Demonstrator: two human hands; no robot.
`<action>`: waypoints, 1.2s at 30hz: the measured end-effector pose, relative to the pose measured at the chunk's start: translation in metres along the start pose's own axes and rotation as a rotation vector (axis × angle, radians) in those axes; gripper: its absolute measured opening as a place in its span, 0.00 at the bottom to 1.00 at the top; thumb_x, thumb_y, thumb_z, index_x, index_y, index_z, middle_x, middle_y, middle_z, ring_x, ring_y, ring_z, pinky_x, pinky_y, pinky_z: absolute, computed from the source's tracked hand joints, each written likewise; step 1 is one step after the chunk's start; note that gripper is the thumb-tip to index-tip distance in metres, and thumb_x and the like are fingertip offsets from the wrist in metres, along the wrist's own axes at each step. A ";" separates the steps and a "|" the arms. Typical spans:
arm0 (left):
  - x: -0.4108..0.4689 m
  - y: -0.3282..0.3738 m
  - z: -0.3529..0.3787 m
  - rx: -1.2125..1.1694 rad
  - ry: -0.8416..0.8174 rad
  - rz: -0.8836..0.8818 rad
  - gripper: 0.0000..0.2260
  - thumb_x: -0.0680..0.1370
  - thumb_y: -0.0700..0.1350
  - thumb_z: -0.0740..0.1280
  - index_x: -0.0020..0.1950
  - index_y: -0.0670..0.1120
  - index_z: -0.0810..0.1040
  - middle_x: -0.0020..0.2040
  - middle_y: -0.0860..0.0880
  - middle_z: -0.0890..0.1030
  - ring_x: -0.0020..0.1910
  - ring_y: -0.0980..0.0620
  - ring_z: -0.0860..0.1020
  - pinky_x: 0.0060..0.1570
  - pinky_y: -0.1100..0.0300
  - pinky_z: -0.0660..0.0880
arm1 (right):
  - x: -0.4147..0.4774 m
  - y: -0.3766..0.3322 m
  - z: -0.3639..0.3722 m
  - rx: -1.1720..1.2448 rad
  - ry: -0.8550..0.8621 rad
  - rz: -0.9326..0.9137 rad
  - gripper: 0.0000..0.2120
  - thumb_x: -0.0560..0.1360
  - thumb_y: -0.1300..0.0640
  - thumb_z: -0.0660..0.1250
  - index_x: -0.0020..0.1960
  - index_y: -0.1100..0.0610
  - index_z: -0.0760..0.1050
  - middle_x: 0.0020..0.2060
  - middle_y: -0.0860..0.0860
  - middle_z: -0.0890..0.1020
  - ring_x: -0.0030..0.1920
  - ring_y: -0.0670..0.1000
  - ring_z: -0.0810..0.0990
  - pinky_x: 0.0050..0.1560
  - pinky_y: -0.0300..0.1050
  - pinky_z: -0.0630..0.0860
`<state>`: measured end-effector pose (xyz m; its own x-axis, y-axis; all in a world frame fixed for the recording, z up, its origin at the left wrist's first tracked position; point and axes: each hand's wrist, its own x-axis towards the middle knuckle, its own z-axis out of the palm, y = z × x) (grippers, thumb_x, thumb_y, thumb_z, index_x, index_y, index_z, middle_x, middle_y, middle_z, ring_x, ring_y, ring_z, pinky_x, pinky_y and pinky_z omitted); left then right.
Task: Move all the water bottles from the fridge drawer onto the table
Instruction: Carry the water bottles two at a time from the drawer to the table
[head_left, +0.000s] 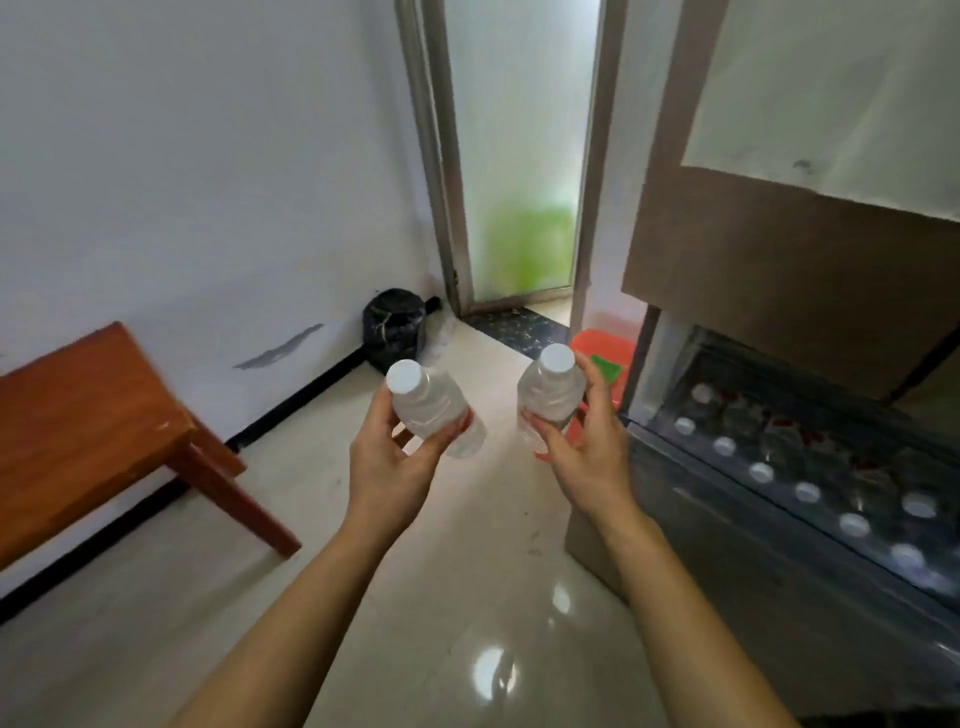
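Observation:
My left hand (390, 457) grips a clear water bottle (434, 408) with a white cap, tilted toward me over the floor. My right hand (587, 441) holds a second clear, white-capped bottle (549, 391) the same way. Both are in mid-air between the wooden table (88, 431) at the left and the open fridge drawer (779, 587) at the right. Several more white-capped bottles (810, 491) stand in rows inside the drawer. No bottles show on the visible part of the table.
A black bag (395, 332) sits in the far corner by a frosted glass door (519, 156). An orange plastic stool (605, 364) stands beside the fridge. The brown fridge body (779, 270) rises above the drawer. Glossy tiled floor (415, 597) lies between table and fridge.

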<state>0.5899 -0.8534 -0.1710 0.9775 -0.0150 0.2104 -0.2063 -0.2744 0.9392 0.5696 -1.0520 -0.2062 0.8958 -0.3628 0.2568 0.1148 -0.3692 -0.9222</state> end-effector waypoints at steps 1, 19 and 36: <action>-0.006 -0.003 -0.027 0.016 0.048 -0.011 0.29 0.71 0.47 0.77 0.70 0.51 0.72 0.60 0.60 0.78 0.58 0.64 0.77 0.55 0.70 0.74 | -0.005 -0.010 0.022 0.016 -0.043 -0.033 0.36 0.75 0.55 0.74 0.72 0.33 0.59 0.70 0.39 0.70 0.69 0.42 0.69 0.68 0.48 0.70; -0.140 -0.089 -0.515 0.196 0.649 -0.155 0.34 0.71 0.46 0.77 0.75 0.54 0.67 0.66 0.56 0.76 0.66 0.55 0.74 0.66 0.50 0.74 | -0.210 -0.226 0.445 0.154 -0.622 -0.344 0.36 0.77 0.53 0.71 0.78 0.43 0.56 0.73 0.42 0.69 0.72 0.44 0.68 0.72 0.48 0.69; -0.059 -0.219 -0.749 0.309 0.784 -0.251 0.34 0.73 0.47 0.76 0.75 0.53 0.66 0.68 0.56 0.75 0.67 0.55 0.74 0.65 0.49 0.75 | -0.211 -0.281 0.757 0.211 -0.825 -0.463 0.34 0.77 0.52 0.71 0.78 0.47 0.59 0.72 0.42 0.69 0.72 0.41 0.67 0.71 0.47 0.70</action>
<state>0.5446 -0.0717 -0.1862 0.6574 0.7143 0.2400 0.1425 -0.4306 0.8912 0.6737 -0.2242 -0.2203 0.7528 0.5243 0.3980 0.5345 -0.1339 -0.8345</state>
